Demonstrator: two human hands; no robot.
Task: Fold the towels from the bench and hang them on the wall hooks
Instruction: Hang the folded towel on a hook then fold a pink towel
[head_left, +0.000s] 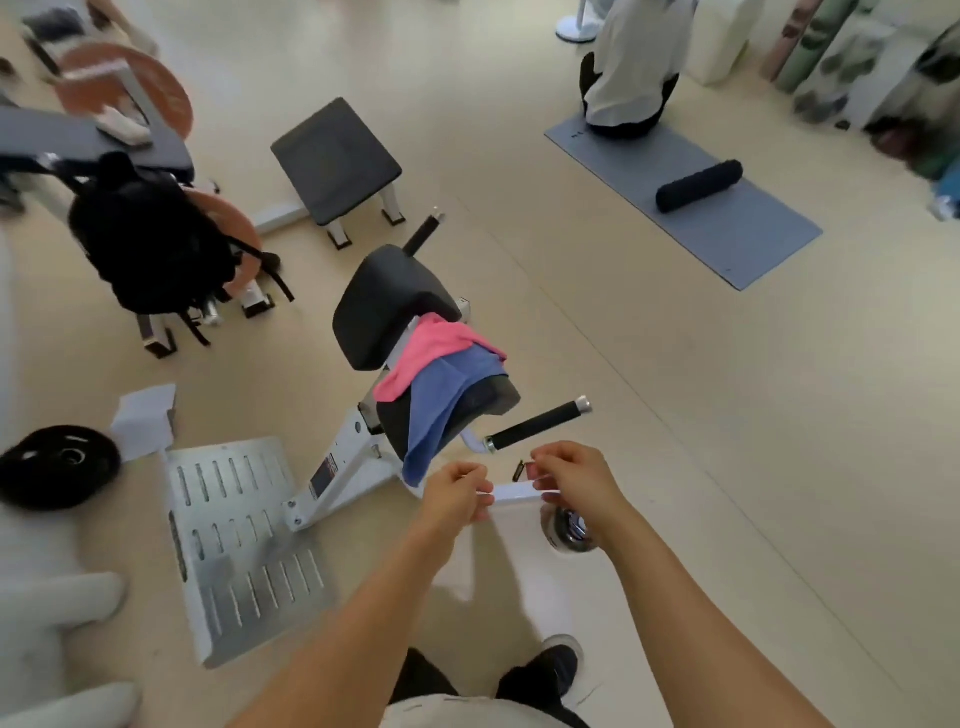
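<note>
Both forearms are bare to the bottom edge of the view, with no sleeves, watch or rings showing on the left hand (453, 493) or the right hand (574, 478). Below, a pale beige garment (457, 713) covers the waist, over dark trousers (421, 675) and a dark shoe (558, 662) with a light toe cap.

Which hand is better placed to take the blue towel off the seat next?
Left, probably. The left hand sits just below the blue towel's hanging corner; the right hand is further right, under the black handle. Neither hand visibly holds anything.
</note>
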